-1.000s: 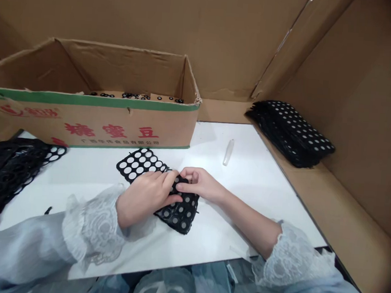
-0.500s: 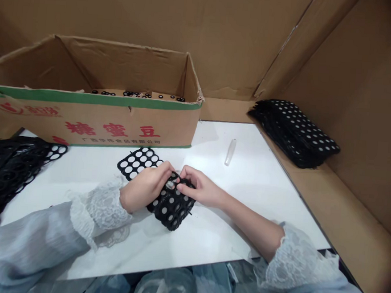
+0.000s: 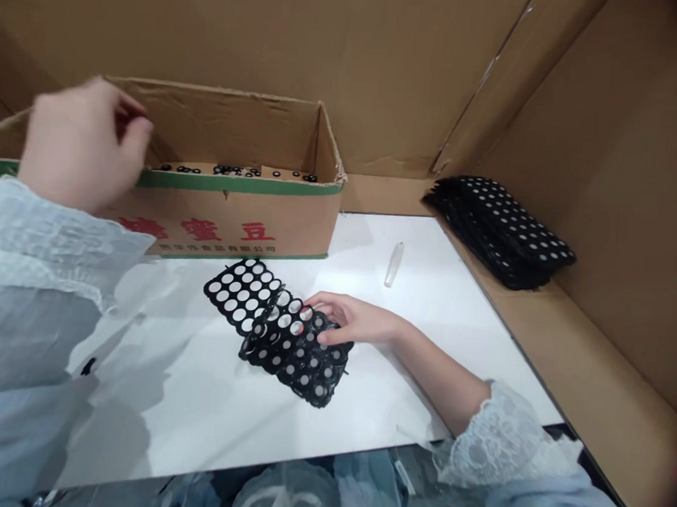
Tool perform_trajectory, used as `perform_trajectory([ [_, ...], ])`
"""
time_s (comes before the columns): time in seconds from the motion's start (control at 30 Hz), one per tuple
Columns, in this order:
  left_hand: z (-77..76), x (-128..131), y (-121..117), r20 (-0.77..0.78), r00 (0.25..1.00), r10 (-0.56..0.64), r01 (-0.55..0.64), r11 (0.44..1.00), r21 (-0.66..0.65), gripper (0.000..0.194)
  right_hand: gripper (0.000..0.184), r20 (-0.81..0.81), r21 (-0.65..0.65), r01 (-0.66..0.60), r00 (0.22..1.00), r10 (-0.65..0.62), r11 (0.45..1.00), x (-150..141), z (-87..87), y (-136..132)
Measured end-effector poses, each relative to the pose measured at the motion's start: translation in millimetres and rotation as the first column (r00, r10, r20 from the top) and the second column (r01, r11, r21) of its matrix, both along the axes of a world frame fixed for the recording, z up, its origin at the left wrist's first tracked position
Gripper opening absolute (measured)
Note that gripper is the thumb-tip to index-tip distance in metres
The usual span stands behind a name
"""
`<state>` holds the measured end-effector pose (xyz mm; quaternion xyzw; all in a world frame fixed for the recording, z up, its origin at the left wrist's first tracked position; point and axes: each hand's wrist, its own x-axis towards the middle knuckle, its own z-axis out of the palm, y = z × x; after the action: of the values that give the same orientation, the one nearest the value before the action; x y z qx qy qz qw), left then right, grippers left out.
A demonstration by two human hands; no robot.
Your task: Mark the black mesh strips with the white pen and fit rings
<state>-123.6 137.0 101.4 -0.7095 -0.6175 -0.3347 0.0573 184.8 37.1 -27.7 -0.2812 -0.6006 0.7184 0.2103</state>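
My right hand (image 3: 345,321) grips the near part of a black sheet with rows of round holes (image 3: 302,359), thumb on top and fingers at its far edge. This part is doubled over in layers, so the holes look greyer. The sheet's flat far part (image 3: 243,289) lies on the white table, with white showing through its holes. My left hand (image 3: 85,143) is raised at the left, in front of the cardboard box (image 3: 241,231). Its fingers are curled towards the thumb and blurred; whatever they hold, if anything, is hidden.
Small black rings (image 3: 228,171) lie inside the box. A clear, slim tube-like piece (image 3: 394,265) rests on the white table (image 3: 362,410). On cardboard at the right is a stack of black dotted sheets (image 3: 507,234). Cardboard walls (image 3: 386,71) stand behind and to the right.
My left hand has let go of the sheet and moved up and left to the box, its sleeve now covering the black pile at the left. My right hand stays on the sheet.
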Motion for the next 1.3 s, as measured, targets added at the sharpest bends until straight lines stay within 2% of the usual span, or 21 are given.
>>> perform_trajectory([
  [0.07,0.3,2,6,-0.229,0.971,0.073,-0.080,0.996,-0.023,0.046,0.042,-0.002,-0.047,0.068,0.998,-0.069,0.997,1,-2.3,1],
  [0.1,-0.5,7,2,-0.287,0.953,0.092,-0.089,0.996,0.024,0.046,0.038,0.007,-0.082,0.118,0.993,-0.118,0.990,0,-4.1,1],
  [0.13,-2.4,14,-8,-0.305,0.950,0.062,-0.040,0.996,0.079,0.045,0.034,0.018,-0.118,0.165,0.986,-0.164,0.979,-1,-5.9,1],
  [0.17,-5.9,24,-23,-0.262,0.960,0.096,-0.033,0.971,0.235,0.042,0.031,0.027,-0.151,0.206,0.979,-0.204,0.967,-3,-7.5,0],
  [0.27,-28.7,63,-82,-0.374,0.927,0.006,0.114,0.948,0.298,0.034,0.029,0.014,-0.188,0.305,0.951,-0.308,0.934,-9,-9.0,-1],
  [0.33,-51.7,90,-116,-0.529,0.804,-0.270,0.355,0.933,0.064,0.028,0.029,-0.032,-0.178,0.338,0.937,-0.349,0.924,-12,-7.6,-3],
  [0.37,-63.4,101,-129,-0.541,0.729,-0.419,0.461,0.885,-0.064,0.032,0.029,-0.057,-0.167,0.338,0.935,-0.351,0.926,-13,-6.6,-5],
  [0.4,-74.2,110,-137,-0.516,0.683,-0.516,0.520,0.840,-0.151,0.034,0.028,-0.077,-0.152,0.332,0.935,-0.346,0.931,-14,-5.6,-6],
  [0.43,-83.3,117,-141,-0.491,0.660,-0.569,0.529,0.816,-0.234,0.034,0.026,-0.091,-0.135,0.323,0.937,-0.337,0.937,-15,-4.7,-7],
  [0.47,-90.5,121,-141,-0.453,0.654,-0.605,0.526,0.795,-0.302,0.035,0.025,-0.098,-0.123,0.314,0.940,-0.326,0.942,-16,-3.9,-9],
  [0.53,-99.0,122,-135,-0.371,0.697,-0.614,0.477,0.783,-0.400,0.035,0.023,-0.107,-0.111,0.296,0.946,-0.307,0.949,-17,-2.7,-12],
  [0.6,-102.0,118,-126,-0.262,0.762,-0.592,0.443,0.771,-0.457,0.036,0.024,-0.111,-0.074,0.290,0.949,-0.296,0.954,-18,-2.1,-14],
  [0.67,-103.1,113,-119,-0.117,0.799,-0.590,0.467,0.731,-0.499,0.038,0.024,-0.107,-0.016,0.293,0.950,-0.293,0.956,-18,-2.1,-15],
  [0.77,-105.7,109,-112,0.079,0.792,-0.605,0.547,0.647,-0.532,0.033,0.021,-0.117,0.021,0.317,0.943,-0.312,0.948,-18,-3.3,-15],
  [0.97,-108.2,111,-100,0.335,0.762,-0.554,0.640,0.563,-0.523,0.019,0.021,-0.159,-0.095,0.353,0.918,-0.364,0.931,-20,-4.4,-15],
  [1.0,-108.2,111,-100,0.339,0.767,-0.545,0.635,0.568,-0.523,0.019,0.021,-0.157,-0.109,0.353,0.917,-0.367,0.929,-20,-4.2,-16],
  [1.1,-109.8,109,-102,0.233,0.811,-0.536,0.569,0.633,-0.524,0.022,0.020,-0.145,-0.092,0.342,0.925,-0.352,0.935,-22,-3.9,-18],
  [1.17,-111.8,108,-104,0.215,0.817,-0.534,0.560,0.650,-0.514,0.020,0.017,-0.131,-0.058,0.332,0.932,-0.337,0.942,-22,-3.6,-18],
  [1.23,-113.3,106,-102,0.301,0.811,-0.501,0.583,0.650,-0.487,0.018,0.014,-0.127,-0.045,0.339,0.931,-0.342,0.940,-22,-2.7,-17],
  [1.3,-113.0,104,-98,0.400,0.807,-0.435,0.586,0.676,-0.447,0.018,0.013,-0.140,-0.064,0.367,0.918,-0.372,0.928,-23,-1.4,-16],
])
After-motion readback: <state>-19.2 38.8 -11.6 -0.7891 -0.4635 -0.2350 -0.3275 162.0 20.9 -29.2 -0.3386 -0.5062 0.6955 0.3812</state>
